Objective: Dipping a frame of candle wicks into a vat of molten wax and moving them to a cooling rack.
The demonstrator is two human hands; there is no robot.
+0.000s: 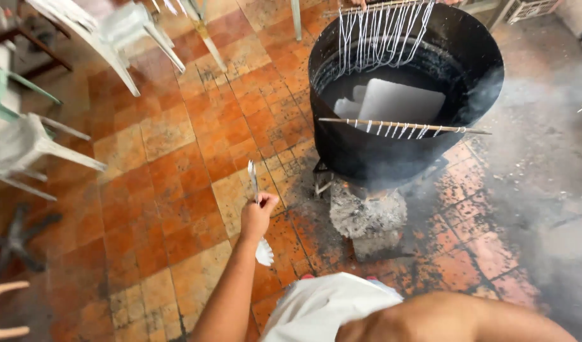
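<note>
The left hand (258,215) is closed in a fist around a white plastic spoon (259,215), held out over the orange tiled floor (177,164). The spoon is thin and pale. Its narrow handle sticks up out of the top of the fist, tilted slightly away from the body, and its rounded bowl hangs out below the fist, just under the wrist. The middle of the spoon is hidden inside the closed fingers, so only the two ends show.

The right hand is out of view; only a bare upper arm (443,320) shows along the bottom edge, beside a fold of white cloth (322,307), so its grip cannot be told.

Up and to the right of the fist, well apart from it, stands a big black pot (392,152) on grey ash-covered blocks (367,215), with smoke drifting off to the right. Pale slabs (398,101) float in the dark liquid inside. A thin stick (398,125) lies across the near rim with short white strings hanging from it, and a second stick (386,6) at the far rim carries longer white strings (379,38). To the left of the fist, far off, stand white plastic chairs (25,145).
</note>
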